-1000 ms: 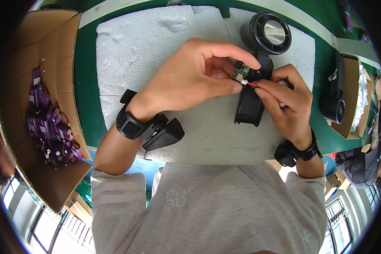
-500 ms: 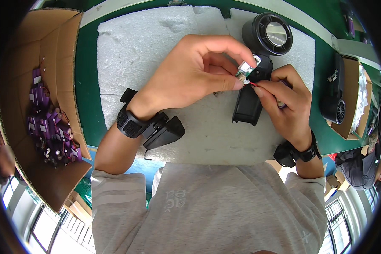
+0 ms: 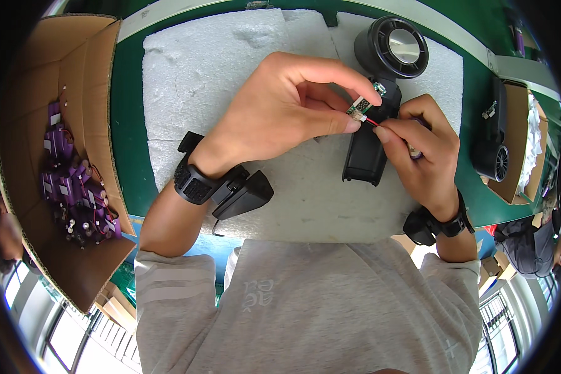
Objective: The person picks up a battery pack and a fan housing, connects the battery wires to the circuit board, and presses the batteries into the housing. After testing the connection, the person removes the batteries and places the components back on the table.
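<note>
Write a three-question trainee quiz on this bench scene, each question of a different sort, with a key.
1. True or false: the left hand pinches a small green circuit board between its fingers.
2. What lies in the cardboard box on the person's left? A) purple wired parts B) white cloths C) screws
3. Fill in: the black fan body rests on a white ____ sheet.

Key
1. True; the right hand grips the red wire at the board's end.
2. A; purple wired parts.
3. Foam.
</note>
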`<action>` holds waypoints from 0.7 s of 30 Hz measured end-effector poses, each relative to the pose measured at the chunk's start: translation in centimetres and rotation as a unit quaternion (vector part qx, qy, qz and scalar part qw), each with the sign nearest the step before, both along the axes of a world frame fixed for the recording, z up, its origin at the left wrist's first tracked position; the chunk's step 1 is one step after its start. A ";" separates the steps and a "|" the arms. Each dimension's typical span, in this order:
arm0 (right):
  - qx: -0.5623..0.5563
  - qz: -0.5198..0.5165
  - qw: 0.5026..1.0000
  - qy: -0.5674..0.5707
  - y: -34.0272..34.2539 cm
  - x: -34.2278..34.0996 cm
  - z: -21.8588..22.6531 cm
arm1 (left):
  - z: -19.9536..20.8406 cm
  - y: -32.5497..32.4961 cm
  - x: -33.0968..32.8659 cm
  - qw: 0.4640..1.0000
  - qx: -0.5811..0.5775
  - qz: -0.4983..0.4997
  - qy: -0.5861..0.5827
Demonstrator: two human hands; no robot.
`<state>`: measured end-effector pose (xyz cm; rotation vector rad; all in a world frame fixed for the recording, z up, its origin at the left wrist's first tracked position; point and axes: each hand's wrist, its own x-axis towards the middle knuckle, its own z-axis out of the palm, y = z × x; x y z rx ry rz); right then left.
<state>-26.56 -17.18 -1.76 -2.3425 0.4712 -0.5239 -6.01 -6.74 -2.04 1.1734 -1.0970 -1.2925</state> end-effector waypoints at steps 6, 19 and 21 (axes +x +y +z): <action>-0.017 -0.004 1.000 -0.018 0.0 0.0 0.0 | 0.0 0.0 -0.2 1.000 0.005 0.004 -0.023; 0.061 -0.057 0.989 -0.119 0.2 0.7 -0.4 | -0.6 -0.1 -1.9 0.951 -0.164 0.061 -0.255; -0.003 -0.052 0.993 -0.107 0.3 1.1 -0.3 | -0.5 0.0 -2.6 0.961 -0.138 0.080 -0.228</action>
